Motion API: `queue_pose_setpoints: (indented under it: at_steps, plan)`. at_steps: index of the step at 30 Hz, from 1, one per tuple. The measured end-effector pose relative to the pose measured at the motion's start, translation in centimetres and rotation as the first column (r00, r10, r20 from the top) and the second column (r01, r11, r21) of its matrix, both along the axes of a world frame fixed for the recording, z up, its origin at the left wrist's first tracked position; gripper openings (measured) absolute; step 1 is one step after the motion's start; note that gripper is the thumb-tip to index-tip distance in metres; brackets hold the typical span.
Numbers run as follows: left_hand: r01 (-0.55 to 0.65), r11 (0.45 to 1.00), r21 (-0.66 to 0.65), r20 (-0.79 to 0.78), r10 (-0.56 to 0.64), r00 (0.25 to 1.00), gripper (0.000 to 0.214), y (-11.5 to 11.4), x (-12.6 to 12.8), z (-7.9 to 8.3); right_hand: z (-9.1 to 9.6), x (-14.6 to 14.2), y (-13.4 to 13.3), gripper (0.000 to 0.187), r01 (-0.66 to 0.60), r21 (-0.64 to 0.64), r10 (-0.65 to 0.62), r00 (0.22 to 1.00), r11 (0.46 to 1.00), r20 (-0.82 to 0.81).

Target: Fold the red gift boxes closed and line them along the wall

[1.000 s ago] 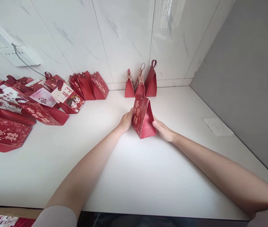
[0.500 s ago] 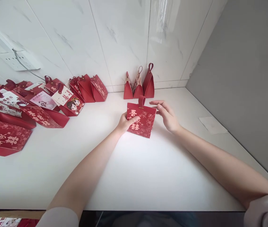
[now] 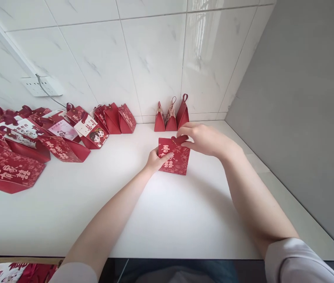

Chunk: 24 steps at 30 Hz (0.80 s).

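Observation:
A red gift box (image 3: 177, 162) with pale lettering and a floral print stands upright over the white table, its front facing me. My left hand (image 3: 157, 160) grips its left side, thumb across the printed front. At the top edge my right hand (image 3: 198, 138) pinches the dark red ribbon loop (image 3: 181, 140) between thumb and fingers. The loop leans to the right, and the fingers partly cover it. Behind the box, three red triangular boxes (image 3: 171, 120) stand in a row by the wall; the right hand overlaps the lowest part of the rightmost one.
Many similar red boxes (image 3: 63, 148) crowd the left of the white table (image 3: 143, 220). A tiled wall (image 3: 155, 59) with a socket and cable (image 3: 41, 85) runs behind. A grey panel (image 3: 302, 118) borders the right. More red packaging (image 3: 16, 273) lies below the front edge.
My right hand has moved left from beside the box onto its ribbon loop, which now tilts right. My left hand keeps its hold. The view has tipped upward slightly.

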<state>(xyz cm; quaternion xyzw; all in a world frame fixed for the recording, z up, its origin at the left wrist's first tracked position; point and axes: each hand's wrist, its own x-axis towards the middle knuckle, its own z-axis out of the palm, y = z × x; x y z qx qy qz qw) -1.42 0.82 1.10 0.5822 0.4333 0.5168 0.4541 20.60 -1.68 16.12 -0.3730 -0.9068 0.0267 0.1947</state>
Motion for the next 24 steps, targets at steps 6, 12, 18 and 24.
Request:
queue_pose_setpoints:
  at_steps: [6, 12, 18, 24]
  plan:
    - [0.02, 1.0, -0.025, -0.011, -0.02, 1.0, 0.05, -0.1, -0.1, 0.5, 1.0, 2.6, -0.6, 0.024, -0.015, -0.156, 0.011, 0.999, 0.988, -0.032]
    - [0.036, 0.999, -0.025, -0.011, -0.036, 0.999, 0.05, -0.1, -0.2, 0.8, 0.5, 2.8, 0.1, 0.022, -0.046, -0.252, 0.025, 0.996, 0.967, -0.087]
    - [0.085, 0.99, -0.112, 0.019, -0.083, 0.996, 0.051, 0.2, -0.3, 1.1, 0.0, 2.7, 0.7, 0.008, -0.068, -0.285, 0.029, 0.99, 0.956, -0.138]
    - [0.088, 0.989, -0.115, 0.025, -0.086, 0.996, 0.049, 0.5, -0.3, 0.8, -0.3, 3.0, 1.3, 0.004, -0.049, -0.203, 0.027, 0.993, 0.978, -0.112]
